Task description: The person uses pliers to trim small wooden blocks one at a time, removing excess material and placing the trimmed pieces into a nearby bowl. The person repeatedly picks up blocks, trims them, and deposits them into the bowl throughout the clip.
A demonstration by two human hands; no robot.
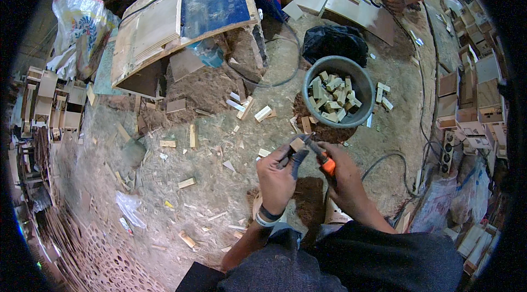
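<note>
My left hand (276,181), with dark coverings on some fingers and a band at the wrist, pinches a small wooden block (297,145). Gripped in my right hand (348,179) is an orange-and-black hand tool (328,164), knife-like in shape. Its dark front end meets the block or lies right beside it; the exact contact is too small to tell. Just beyond both hands stands a round grey tub (364,118) with many small wooden blocks (333,106) piled in it. A few more blocks (383,95) lie against its right side.
Loose wood pieces (187,183) and scraps litter the dusty floor. A large wooden panel structure (148,23) stands at the far left, a black plastic bag (335,44) behind the tub. A cable (403,156) and power strip (447,152) lie right. Another person's hand (394,3) is at far right.
</note>
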